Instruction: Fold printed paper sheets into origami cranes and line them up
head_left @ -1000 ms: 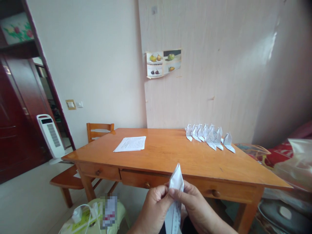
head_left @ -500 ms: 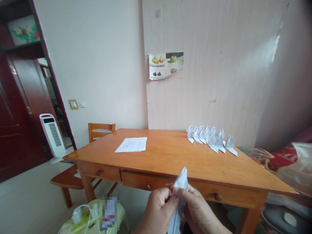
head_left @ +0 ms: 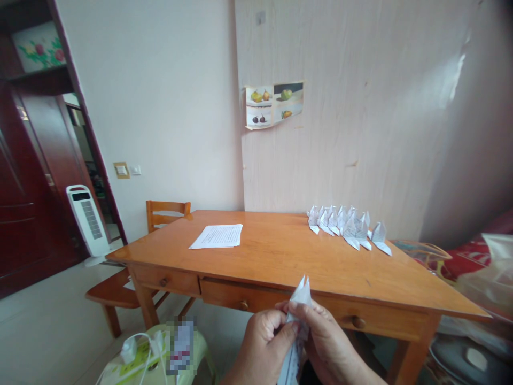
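You are holding a narrow folded paper (head_left: 301, 297) between both hands, in front of the near edge of the counter (head_left: 264, 262). Your left hand (head_left: 264, 339) is closing its thumb and fingers on the paper from the left, and your right hand (head_left: 328, 342) is pinching it from the right, its thumb lying across the front. The paper is tilting slightly, with two sharp tips pointing up above your fingers and a printed lower part running down between your palms.

Beyond your hands and to their right, a group of folded paper figures (head_left: 350, 230) is standing close together on the counter, with one more figure (head_left: 379, 235) sitting just beside the group at its right end. Beyond your hands and to their left, a stack of printed sheets (head_left: 218, 237) is lying flat on the counter, well apart from the figures.

Left of your hands and lower than the counter, a pale green stool (head_left: 205, 350) is carrying a power strip (head_left: 138, 361) with white plugs and cables, and beside it a pixelated item (head_left: 181, 347) that you cannot make out. Farther left, a wooden bench (head_left: 112, 291) is standing near the counter.
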A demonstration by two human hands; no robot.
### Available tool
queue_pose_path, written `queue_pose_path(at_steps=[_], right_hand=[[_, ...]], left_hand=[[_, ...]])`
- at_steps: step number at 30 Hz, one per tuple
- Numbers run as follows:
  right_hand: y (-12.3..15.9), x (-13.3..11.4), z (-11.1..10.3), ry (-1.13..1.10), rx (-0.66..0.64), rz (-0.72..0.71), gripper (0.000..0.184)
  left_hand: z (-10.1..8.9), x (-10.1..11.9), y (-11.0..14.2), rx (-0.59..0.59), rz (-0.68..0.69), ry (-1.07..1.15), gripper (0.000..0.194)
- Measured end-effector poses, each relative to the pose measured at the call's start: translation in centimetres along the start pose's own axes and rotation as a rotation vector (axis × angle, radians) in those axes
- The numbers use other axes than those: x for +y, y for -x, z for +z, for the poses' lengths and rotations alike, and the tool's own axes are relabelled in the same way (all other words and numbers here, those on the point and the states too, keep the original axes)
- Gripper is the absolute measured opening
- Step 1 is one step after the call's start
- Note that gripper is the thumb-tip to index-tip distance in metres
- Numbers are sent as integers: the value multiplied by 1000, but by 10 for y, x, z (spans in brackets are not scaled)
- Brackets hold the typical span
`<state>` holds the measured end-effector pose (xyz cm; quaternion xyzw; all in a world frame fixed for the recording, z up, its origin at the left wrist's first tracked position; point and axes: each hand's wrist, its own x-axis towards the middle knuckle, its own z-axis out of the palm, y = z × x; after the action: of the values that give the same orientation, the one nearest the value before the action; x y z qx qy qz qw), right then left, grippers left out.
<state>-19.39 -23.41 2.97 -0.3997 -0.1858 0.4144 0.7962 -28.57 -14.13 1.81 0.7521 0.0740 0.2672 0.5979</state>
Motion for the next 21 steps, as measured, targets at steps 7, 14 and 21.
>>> queue_pose_path(at_steps=[7,14,21], right_hand=[[-1,-5,-7,47,-48,-48,31],[1,-4,-18,312,-45,-101,23],[1,-1,-16,335,-38,-115,31]], left_hand=[[-5,-1,1,19,-133,106,39],[-11,-13,-1,146,-201,236,41],[-12,-8,0,90,-217,250,39]])
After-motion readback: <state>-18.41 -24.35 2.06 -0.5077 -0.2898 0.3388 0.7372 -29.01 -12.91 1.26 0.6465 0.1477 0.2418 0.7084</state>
